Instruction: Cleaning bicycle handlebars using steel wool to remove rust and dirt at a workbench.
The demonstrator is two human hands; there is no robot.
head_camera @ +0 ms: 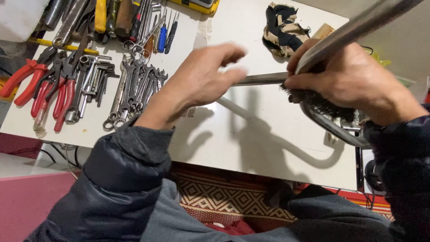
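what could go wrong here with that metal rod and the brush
1. The long shiny metal rod juts past the right hand, so it may swing.
2. The dark bristled wire brush lies against that hand and could scratch skin.
3. The blurred left hand grips the thin steel bar loosely; it might slip.

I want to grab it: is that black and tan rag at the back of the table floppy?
Probably floppy: the rag lies crumpled in soft folds. Likely light for its size, being cloth. It should not roll, since it sits slumped flat on the white table.
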